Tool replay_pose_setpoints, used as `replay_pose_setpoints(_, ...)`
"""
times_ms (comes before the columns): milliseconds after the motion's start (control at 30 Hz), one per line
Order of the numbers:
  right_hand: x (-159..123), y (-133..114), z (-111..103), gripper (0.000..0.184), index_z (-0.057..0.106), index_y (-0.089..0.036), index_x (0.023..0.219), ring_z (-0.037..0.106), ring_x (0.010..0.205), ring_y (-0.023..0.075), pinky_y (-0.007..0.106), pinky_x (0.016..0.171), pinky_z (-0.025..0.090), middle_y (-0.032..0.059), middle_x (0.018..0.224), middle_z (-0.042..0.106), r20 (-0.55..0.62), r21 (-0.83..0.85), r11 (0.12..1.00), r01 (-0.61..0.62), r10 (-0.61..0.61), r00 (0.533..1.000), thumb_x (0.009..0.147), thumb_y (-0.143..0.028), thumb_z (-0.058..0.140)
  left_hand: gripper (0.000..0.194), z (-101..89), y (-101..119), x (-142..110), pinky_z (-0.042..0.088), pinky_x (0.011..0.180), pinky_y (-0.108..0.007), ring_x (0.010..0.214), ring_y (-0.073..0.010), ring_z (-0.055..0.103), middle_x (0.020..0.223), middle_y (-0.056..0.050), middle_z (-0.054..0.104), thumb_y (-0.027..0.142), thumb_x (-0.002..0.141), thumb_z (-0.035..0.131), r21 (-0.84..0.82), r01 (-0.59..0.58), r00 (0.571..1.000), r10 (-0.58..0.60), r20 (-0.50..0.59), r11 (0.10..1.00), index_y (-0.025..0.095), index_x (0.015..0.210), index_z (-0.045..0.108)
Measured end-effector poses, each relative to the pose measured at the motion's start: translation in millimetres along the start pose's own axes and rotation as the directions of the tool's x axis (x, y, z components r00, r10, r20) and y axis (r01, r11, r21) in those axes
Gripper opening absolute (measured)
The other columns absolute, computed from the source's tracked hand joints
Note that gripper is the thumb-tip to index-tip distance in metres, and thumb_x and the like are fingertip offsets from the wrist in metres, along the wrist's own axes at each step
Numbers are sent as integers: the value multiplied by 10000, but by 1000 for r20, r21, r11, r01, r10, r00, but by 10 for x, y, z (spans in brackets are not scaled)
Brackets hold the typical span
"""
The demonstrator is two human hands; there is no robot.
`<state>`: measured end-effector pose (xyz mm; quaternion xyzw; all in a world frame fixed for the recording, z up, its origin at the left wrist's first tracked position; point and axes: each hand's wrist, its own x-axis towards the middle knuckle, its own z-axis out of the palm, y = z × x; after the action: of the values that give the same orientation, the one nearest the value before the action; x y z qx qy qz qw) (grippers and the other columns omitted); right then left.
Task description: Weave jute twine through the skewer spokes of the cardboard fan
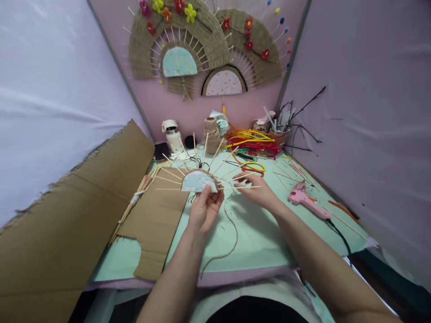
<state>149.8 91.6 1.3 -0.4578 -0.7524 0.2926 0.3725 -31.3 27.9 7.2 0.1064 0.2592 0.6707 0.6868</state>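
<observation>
My left hand (206, 207) grips the lower edge of a half-circle cardboard piece (197, 181) faced with pale blue patterned material, thumb in front and fingers behind. Thin wooden sticks (215, 154) fan out from its curved rim like rays. Close to the right-hand sticks, my right hand (252, 188) has its fingers curled, at the upper end of a strand of brown twine (236, 231). The grip on the strand is small and partly hidden. From there the twine trails down over the mint-green table cover (262, 244) to the front edge.
Cardboard sheets (161, 215) and a stick bundle (134, 197) lie left. Scissors (254, 168), a pink glue gun (308, 202) and loose sticks lie right. Behind stand a white bottle (172, 137), a twine cone (212, 134) and colourful pipe cleaners (256, 140). Woven fans (182, 40) hang above.
</observation>
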Motion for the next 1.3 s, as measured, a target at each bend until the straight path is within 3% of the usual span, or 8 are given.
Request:
replay_pose_setpoints(67, -160, -117, 157, 228, 617, -223, 987, 609, 921, 205, 353, 838, 463, 51, 1005, 664, 65, 267, 963, -42, 25, 998, 778, -312, 633, 115, -4, -6, 7, 576, 771, -263, 772, -128, 707, 814, -33, 742, 154, 785, 738, 4, -3, 1000, 3, -9, 1000, 153, 860, 652)
replay_pose_setpoints(167, -252, -231, 368, 316, 564, -247, 994, 570, 920, 186, 325, 808, 464, 37, 1043, 602, -12, 589, 808, -22, 36, 999, 724, -342, 697, 127, -8, -22, 14, 560, 762, -261, 752, -125, 694, 789, -22, 727, 176, 775, 753, 0, 1, 1000, -1, -13, 1000, 155, 851, 653)
replay_pose_setpoints(300, -210, -342, 543, 376, 561, -275, 1005, 545, 914, 185, 315, 804, 475, 26, 1044, 579, -102, 772, 634, 40, 61, 993, 688, -342, 751, 167, -8, -67, 14, 523, 725, -227, 750, -103, 664, 847, -14, 720, 194, 766, 767, -15, -12, 999, 12, 29, 1000, 158, 890, 661)
replay_pose_setpoints(533, -230, -417, 638, 247, 579, -273, 910, 567, 845, 183, 346, 791, 505, 9, 933, 596, -152, 820, 570, 51, 132, 980, 732, -348, 732, 209, 21, -117, -25, 464, 662, -205, 736, -94, 626, 878, -16, 706, 183, 733, 788, -9, 7, 998, -6, 65, 1000, 160, 897, 661)
replay_pose_setpoints(700, -253, -445, 683, 415, 517, -302, 1042, 585, 902, 179, 338, 802, 510, 2, 988, 609, -255, 873, 466, 147, 177, 951, 701, -294, 755, 231, 27, -145, -36, 453, 658, -201, 720, -86, 606, 843, -7, 689, 193, 713, 809, 0, -29, 999, 29, 38, 1000, 157, 875, 648)
replay_pose_setpoints(867, -243, -500, 719, 482, 492, -290, 1088, 609, 888, 160, 304, 772, 512, -19, 912, 648, -244, 923, 353, 156, 220, 945, 691, -228, 759, 280, 17, -183, -25, 450, 650, -198, 724, -80, 601, 886, -7, 692, 209, 675, 839, 5, -69, 997, 69, 25, 998, 167, 873, 645)
replay_pose_setpoints(1133, -272, -512, 721, 419, 531, -273, 1034, 610, 829, 139, 281, 743, 514, -35, 863, 663, -231, 934, 327, 146, 239, 943, 694, -186, 761, 238, 0, -199, -20, 464, 700, -206, 739, -78, 618, 842, 21, 693, 181, 673, 833, 10, -108, 993, 108, 49, 994, 185, 839, 663)
replay_pose_setpoints(1300, -316, -516, 749, 425, 527, -273, 1046, 631, 848, 145, 298, 796, 516, -28, 911, 676, -194, 938, 327, 119, 207, 959, 703, -188, 765, 244, -19, -198, -5, 485, 834, -277, 895, -140, 653, 949, -25, 720, 248, 701, 815, 23, -125, 991, 123, 60, 992, 188, 898, 684)
